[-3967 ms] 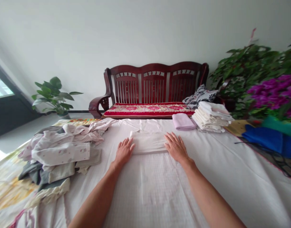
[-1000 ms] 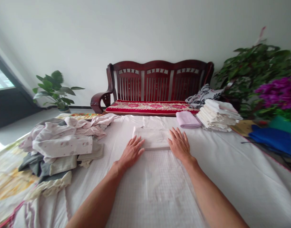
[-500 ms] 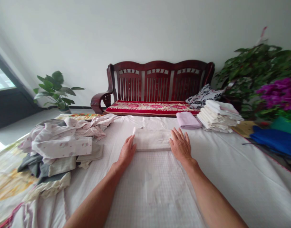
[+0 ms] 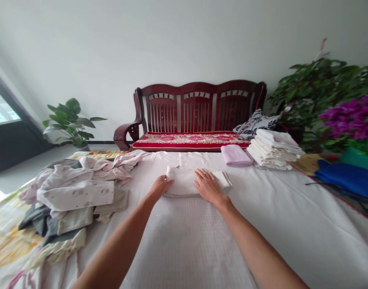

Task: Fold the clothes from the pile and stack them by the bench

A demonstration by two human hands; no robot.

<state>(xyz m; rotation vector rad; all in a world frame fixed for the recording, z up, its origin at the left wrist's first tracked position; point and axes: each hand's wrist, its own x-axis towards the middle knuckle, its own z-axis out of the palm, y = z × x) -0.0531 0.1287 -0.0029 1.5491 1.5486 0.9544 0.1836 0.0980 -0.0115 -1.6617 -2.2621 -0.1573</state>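
Note:
A pale, finely checked cloth (image 4: 182, 180) lies in a flat folded band across the middle of the bed-like surface, and similar checked fabric (image 4: 184, 241) spreads out below it between my forearms. At the band's left end, my left hand (image 4: 162, 186) grips the edge, thumb on top and fingers partly hidden underneath. My right hand (image 4: 208, 185) rests flat on top of the band, right of its middle, with fingers stretched out. To the right of that hand, the band's end shows several loose layers.
Rumpled clothes (image 4: 75, 196) are heaped on the left. A folded lilac cloth (image 4: 236, 155) and a stack of folded white cloths (image 4: 274, 149) sit at the back right. Behind stands a dark wooden bench (image 4: 197, 106); blue fabric (image 4: 346, 176) lies at the far right.
My right hand has slid left from the band's right end onto its top. My left hand has closed around the left edge. The view has tilted up slightly.

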